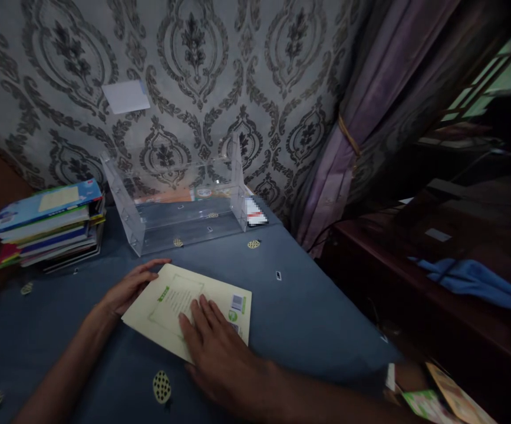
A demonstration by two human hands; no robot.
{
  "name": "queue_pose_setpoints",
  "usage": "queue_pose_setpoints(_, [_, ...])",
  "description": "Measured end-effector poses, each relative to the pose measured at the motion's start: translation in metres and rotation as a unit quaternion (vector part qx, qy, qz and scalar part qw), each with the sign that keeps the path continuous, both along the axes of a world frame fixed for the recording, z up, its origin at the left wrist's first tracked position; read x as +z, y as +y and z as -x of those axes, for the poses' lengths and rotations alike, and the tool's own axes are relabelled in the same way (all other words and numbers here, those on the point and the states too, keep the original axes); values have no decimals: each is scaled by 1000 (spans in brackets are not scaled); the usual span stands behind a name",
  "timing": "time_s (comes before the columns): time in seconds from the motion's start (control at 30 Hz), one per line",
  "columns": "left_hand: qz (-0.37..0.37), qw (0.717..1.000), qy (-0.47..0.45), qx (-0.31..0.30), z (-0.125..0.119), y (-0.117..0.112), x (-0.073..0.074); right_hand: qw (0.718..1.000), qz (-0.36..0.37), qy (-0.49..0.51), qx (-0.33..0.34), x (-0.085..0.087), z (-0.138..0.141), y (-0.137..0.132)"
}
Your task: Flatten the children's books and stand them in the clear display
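Spread flat and clamping nothing, the right hand [217, 344] is laid on the pale yellow paper booklet [180, 294] at lower centre of the frame, its left edge is touched by the unclenched left hand [127, 288], and even pressure seems needed lest the cover be creased.

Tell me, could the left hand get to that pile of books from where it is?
Probably yes. The left hand rests at the edge of the pale booklet, and the pile of books lies beyond it to the left on the blue cloth, with only bare cloth between them.
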State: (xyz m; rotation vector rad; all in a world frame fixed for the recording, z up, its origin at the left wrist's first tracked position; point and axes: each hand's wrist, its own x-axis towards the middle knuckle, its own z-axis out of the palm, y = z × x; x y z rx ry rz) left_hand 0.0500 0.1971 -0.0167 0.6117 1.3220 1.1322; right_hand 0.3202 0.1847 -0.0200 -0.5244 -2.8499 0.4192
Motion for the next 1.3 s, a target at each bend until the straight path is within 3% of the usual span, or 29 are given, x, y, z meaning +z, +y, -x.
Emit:
queue_pose_setpoints(0.13, [-30,999,21,24,-2,3,6,999,-28,35,-2,15,-7,4])
queue_pose_setpoints(0.37, [-78,994,16,68,-15,14,8,992,94,74,-39,56,-23,36])
queue_pose_setpoints(0.53, [-135,985,-56,95,-39,21,-1,976,131,166,-59,66,-29,55])
queue_pose_setpoints(0.67, [-159,980,-101,59,-57,25,-8,945,197,254,-63,69,-32,65])
queue_pose_setpoints(0.77, [-178,980,-61,60,-65,27,-5,885,306,344,-71,67,-31,74])
queue_pose_setpoints(0.83, [-187,980,-25,72,-67,28,-1,835,386,384,-80,59,-28,81])
queue_pose_setpoints(0.9, [-192,978,0,82,-67,28,2,803,434,399,-86,48,-25,87])
queue_pose_setpoints(1.07, [-220,967,45,119,-67,29,8,801,432,405,-90,21,-20,98])
queue_pose_setpoints(1.3, [-287,935,84,192,-79,41,19,810,386,432,-94,12,-10,117])
